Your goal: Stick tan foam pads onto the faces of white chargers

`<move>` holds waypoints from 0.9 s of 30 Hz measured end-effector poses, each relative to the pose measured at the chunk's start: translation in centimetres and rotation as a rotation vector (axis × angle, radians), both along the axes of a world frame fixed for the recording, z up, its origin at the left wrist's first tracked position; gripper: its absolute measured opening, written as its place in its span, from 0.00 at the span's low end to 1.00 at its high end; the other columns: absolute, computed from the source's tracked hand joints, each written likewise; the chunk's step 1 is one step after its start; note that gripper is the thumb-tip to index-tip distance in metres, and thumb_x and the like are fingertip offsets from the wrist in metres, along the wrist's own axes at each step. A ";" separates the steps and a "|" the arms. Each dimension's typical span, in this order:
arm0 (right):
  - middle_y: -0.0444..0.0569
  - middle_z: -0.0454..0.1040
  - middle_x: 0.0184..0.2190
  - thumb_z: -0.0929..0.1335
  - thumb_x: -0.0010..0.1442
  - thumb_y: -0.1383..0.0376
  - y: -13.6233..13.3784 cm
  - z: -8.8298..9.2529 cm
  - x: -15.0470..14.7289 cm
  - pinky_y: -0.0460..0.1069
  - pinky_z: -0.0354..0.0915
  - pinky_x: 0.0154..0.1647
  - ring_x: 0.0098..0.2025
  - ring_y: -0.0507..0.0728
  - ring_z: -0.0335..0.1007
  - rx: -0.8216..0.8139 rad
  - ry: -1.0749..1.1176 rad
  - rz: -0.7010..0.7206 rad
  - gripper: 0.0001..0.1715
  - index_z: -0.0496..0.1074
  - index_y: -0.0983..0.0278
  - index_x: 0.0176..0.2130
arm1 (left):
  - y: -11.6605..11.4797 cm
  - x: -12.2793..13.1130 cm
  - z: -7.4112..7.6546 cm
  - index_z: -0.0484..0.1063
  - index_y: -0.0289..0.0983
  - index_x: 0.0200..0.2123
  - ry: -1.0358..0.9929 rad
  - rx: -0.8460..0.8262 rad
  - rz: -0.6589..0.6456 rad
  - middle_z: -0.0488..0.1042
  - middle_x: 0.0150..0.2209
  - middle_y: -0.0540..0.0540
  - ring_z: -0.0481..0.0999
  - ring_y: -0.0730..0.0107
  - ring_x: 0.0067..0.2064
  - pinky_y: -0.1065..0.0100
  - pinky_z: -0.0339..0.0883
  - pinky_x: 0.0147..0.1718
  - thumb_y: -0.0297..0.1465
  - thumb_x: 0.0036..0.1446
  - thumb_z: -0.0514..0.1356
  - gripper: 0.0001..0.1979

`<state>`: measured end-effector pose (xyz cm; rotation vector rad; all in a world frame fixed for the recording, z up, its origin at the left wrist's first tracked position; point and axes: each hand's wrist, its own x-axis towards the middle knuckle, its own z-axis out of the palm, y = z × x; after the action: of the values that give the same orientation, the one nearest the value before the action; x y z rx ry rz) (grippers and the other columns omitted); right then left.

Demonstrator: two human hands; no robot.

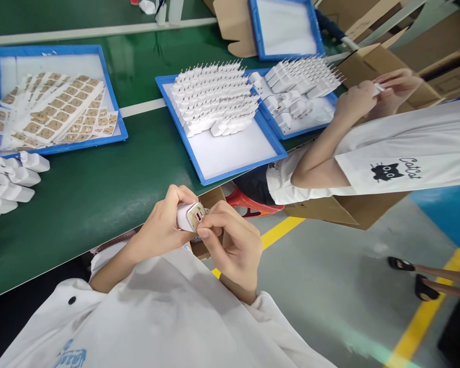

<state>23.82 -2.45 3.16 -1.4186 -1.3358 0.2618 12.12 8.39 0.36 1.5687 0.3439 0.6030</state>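
Note:
My left hand (159,225) is wrapped round a white charger (184,216), whose end face with a tan label and a red port is turned to the right. My right hand (232,240) is at that face, thumb and forefinger pinched together against its edge; whatever lies between the fingertips is too small to make out. Beyond my hands a blue-rimmed tray (230,173) holds rows of white chargers (214,99) with their pins up. Sheets of tan stickers (61,110) lie in another blue tray (111,102) at the left.
More white chargers (7,184) stand at the table's left. Right of the middle tray is another blue tray (302,132) of chargers. A co-worker's hands (368,97) hold a small white piece beside cardboard boxes (383,66). The green table's (99,204) front edge runs diagonally by my hands.

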 end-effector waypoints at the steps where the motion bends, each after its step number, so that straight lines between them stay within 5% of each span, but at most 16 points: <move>1: 0.42 0.61 0.24 0.67 0.67 0.68 -0.1 0.1 0.0 0.50 0.59 0.29 0.27 0.53 0.59 -0.037 0.039 0.004 0.09 0.70 0.60 0.32 | 0.0 0.0 -0.1 0.56 0.44 0.42 -0.006 0.023 0.006 0.70 0.43 0.52 0.70 0.75 0.35 0.72 0.61 0.31 0.35 0.56 0.71 0.24; 12: 0.41 0.65 0.25 0.67 0.68 0.62 -0.1 1.7 0.1 0.47 0.54 0.26 0.25 0.49 0.55 -0.249 0.296 0.012 0.14 0.68 0.61 0.30 | 0.3 0.5 -1.3 0.58 0.45 0.45 -0.115 0.217 0.050 0.68 0.45 0.51 0.71 0.75 0.36 0.72 0.62 0.32 0.27 0.55 0.70 0.24; 18: 0.41 0.65 0.25 0.71 0.64 0.68 -0.1 0.5 0.4 0.47 0.61 0.28 0.27 0.51 0.61 -0.001 0.032 0.048 0.05 0.72 0.60 0.35 | 0.1 0.5 -1.1 0.58 0.45 0.45 -0.135 0.101 0.049 0.66 0.44 0.51 0.70 0.76 0.36 0.72 0.63 0.31 0.37 0.56 0.71 0.24; 27: 0.42 0.67 0.26 0.70 0.61 0.78 0.7 -0.8 -0.2 0.49 0.65 0.27 0.26 0.52 0.62 0.338 -0.201 -0.024 0.14 0.73 0.60 0.42 | -1.0 0.1 -0.2 0.56 0.46 0.46 -0.161 0.052 0.061 0.65 0.45 0.50 0.70 0.75 0.37 0.71 0.65 0.33 0.32 0.57 0.71 0.25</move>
<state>23.59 -1.74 2.38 -1.1958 -1.4471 -0.1228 12.25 7.41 0.11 1.5525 0.2567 0.7859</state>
